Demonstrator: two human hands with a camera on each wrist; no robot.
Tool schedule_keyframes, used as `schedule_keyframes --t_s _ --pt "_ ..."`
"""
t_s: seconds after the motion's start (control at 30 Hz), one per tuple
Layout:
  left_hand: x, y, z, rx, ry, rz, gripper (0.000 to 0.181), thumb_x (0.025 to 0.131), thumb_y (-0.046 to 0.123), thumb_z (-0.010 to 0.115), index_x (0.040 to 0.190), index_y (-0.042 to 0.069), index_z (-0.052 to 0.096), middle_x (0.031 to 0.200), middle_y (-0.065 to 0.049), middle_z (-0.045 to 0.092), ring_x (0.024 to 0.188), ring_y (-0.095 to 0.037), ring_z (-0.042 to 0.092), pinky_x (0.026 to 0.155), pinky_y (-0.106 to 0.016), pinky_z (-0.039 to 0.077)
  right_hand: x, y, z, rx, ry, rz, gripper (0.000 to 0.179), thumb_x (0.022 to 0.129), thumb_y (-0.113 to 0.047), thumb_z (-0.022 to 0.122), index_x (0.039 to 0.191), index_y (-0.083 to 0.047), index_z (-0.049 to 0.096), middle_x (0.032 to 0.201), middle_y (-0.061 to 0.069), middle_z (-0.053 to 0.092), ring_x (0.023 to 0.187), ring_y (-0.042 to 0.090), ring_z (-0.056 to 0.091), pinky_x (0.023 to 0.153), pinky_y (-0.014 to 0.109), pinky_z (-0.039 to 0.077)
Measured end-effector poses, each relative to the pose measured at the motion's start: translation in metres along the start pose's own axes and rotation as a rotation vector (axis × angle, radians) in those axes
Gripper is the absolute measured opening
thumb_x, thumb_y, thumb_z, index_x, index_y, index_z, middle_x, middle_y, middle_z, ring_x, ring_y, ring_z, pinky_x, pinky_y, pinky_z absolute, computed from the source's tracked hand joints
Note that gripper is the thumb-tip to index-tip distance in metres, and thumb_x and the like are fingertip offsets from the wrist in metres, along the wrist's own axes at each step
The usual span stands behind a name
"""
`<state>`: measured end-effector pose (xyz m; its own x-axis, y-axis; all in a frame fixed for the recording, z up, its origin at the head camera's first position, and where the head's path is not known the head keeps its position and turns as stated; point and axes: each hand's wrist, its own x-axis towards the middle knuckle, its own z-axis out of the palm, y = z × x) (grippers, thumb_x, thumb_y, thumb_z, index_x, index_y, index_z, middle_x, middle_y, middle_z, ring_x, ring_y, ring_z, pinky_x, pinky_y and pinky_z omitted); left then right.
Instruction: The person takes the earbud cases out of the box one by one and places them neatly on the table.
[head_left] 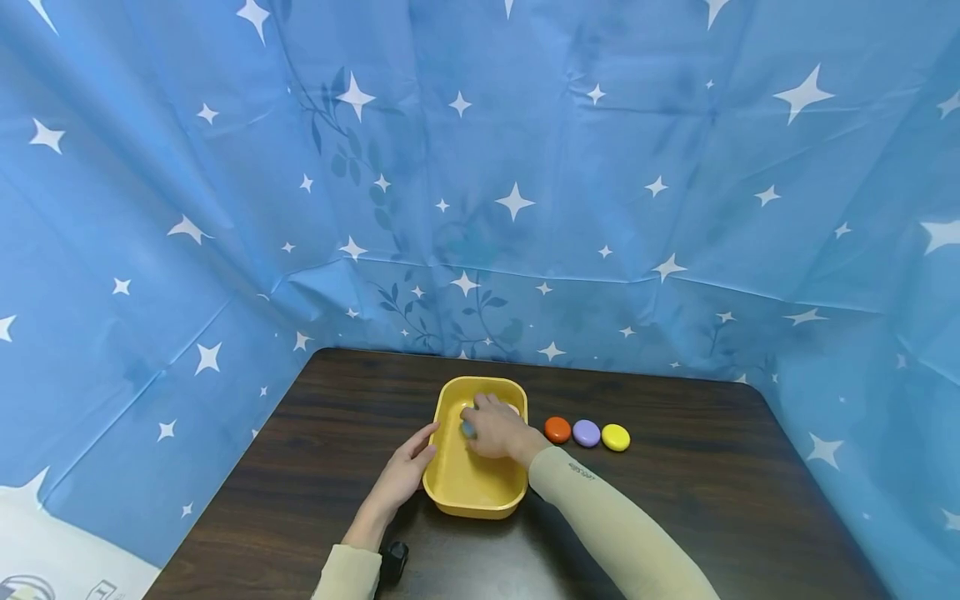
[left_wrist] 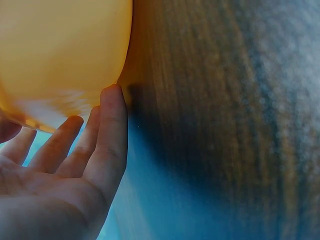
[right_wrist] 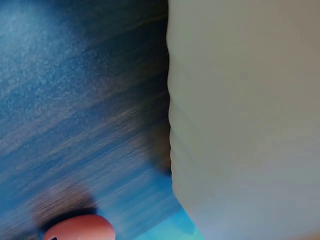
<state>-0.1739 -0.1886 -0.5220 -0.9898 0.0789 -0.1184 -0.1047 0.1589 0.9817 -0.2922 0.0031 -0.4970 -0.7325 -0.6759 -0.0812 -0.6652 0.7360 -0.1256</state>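
Note:
A yellow plastic basin stands on the dark wood table. My left hand is at its left side, fingertips against the outer wall and thumb by the rim. The left wrist view shows those fingers nearly straight below the basin wall. Inside the basin, my right hand pinches a blue-grey round piece, which the fingers partly cover. A pale piece shows just beyond that hand. In the right wrist view the sleeve hides the right hand.
Right of the basin, an orange-red, a purple and a yellow smooth round piece lie in a row. A small black object is beside the left wrist. Blue star-patterned cloth hangs behind the table.

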Motion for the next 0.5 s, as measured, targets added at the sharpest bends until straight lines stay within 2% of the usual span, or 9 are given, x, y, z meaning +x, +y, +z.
schedule_keyframes --t_s 0.2,0.5 --pt "0.0013 0.0015 0.0003 -0.011 -0.005 -0.007 0.059 0.108 0.036 0.049 0.160 0.012 0.033 0.159 -0.025 0.035 0.124 -0.038 0.059 0.089 -0.043 0.057 -0.0032 -0.0026 -0.0024 -0.002 -0.001 -0.022 0.049 0.095 -0.039 0.071 0.139 -0.020 0.061 0.129 0.005 0.053 0.111 0.022 0.048 0.099 0.042 0.047" --pt "0.0012 0.0003 0.0006 -0.001 0.003 -0.001 0.056 0.109 0.033 0.048 0.160 0.013 0.034 0.157 -0.025 0.039 0.120 -0.037 0.061 0.084 -0.041 0.058 -0.0077 -0.0059 -0.0039 0.007 -0.011 -0.033 0.040 0.095 -0.032 0.071 0.133 -0.020 0.064 0.117 0.004 0.052 0.100 0.020 0.045 0.094 0.037 0.048"
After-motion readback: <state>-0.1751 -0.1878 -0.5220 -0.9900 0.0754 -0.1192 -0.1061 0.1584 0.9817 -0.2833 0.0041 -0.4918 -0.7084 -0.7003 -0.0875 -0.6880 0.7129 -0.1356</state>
